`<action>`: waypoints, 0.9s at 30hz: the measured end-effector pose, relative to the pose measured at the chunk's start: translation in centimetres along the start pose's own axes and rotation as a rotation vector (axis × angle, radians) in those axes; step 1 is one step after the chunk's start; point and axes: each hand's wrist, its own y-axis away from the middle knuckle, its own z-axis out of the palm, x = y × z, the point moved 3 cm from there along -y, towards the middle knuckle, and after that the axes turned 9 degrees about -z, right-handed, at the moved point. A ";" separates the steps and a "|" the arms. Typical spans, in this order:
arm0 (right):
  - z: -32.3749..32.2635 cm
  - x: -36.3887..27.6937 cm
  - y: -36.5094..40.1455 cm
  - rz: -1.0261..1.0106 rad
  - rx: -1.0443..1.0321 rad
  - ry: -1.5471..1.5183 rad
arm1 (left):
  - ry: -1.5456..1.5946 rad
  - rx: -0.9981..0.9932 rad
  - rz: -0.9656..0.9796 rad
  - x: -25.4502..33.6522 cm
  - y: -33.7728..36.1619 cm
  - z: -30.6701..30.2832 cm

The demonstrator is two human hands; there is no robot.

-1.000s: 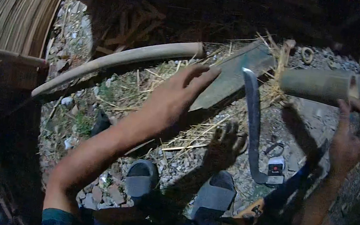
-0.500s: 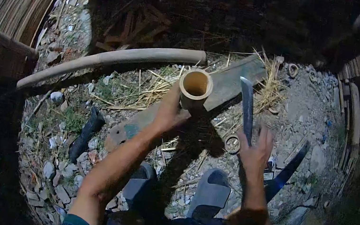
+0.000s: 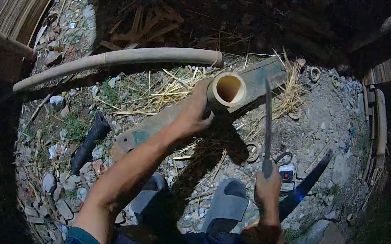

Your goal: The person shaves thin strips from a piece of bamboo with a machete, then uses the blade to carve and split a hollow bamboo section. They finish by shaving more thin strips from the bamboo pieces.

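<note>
My left hand (image 3: pixel 192 113) grips a short, hollow bamboo tube (image 3: pixel 228 90) from its left side, and the round open end faces up toward me. The tube stands over a flat wooden plank (image 3: pixel 159 120) that slants across the ground. In my right hand (image 3: pixel 268 186), with the fingers wrapped around its handle, is a long narrow knife (image 3: pixel 268 122). Its blade points up and away from me, a little right of the tube and apart from it. Part of the tube's lower wall is in shadow.
A long curved bamboo pole (image 3: pixel 133 59) lies behind the plank. Straw (image 3: pixel 292 89) is scattered at the plank's far end. A cut bamboo ring (image 3: pixel 253 153) and a small dark-and-white box (image 3: pixel 287 176) lie near the knife. Grey sandals (image 3: pixel 226 208) rest on stony ground.
My right hand has closed around the knife's handle, where its fingers were spread before, and the blade has turned. The bamboo tube has shifted slightly right and tilted.
</note>
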 end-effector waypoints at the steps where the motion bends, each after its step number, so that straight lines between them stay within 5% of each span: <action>1: -0.1 -0.9 -0.3 -0.179 0.071 -0.043 | -0.037 0.039 0.057 0.1 0.1 0.2; 6: -3.2 -7.7 0.8 -0.004 0.019 -0.562 | -0.017 0.074 0.115 0.2 0.3 0.4; 13: -7.0 -18.0 0.9 -0.305 -0.135 -0.606 | -0.016 0.062 0.066 0.3 0.3 0.3; 16: -6.6 -17.6 1.1 -0.520 -0.093 -0.692 | -0.060 0.063 0.074 -0.2 0.3 0.5; 18: -4.0 -17.4 -0.9 -0.491 -0.048 -0.567 | -0.080 0.059 0.088 0.1 0.4 0.3; 20: -0.1 -15.5 -2.8 -0.346 -0.234 -0.180 | -0.016 0.024 0.014 0.3 1.4 -0.4; 22: 1.8 -14.2 -1.8 -0.281 -0.238 -0.221 | -0.069 0.179 0.127 0.1 2.2 -2.8; 24: 2.8 -13.4 -1.0 -0.175 -0.260 -0.263 | -0.112 0.335 0.023 0.5 3.3 -7.5; 27: 3.0 -13.6 -1.7 -0.204 -0.243 -0.281 | -0.233 0.129 0.170 7.0 3.1 -11.0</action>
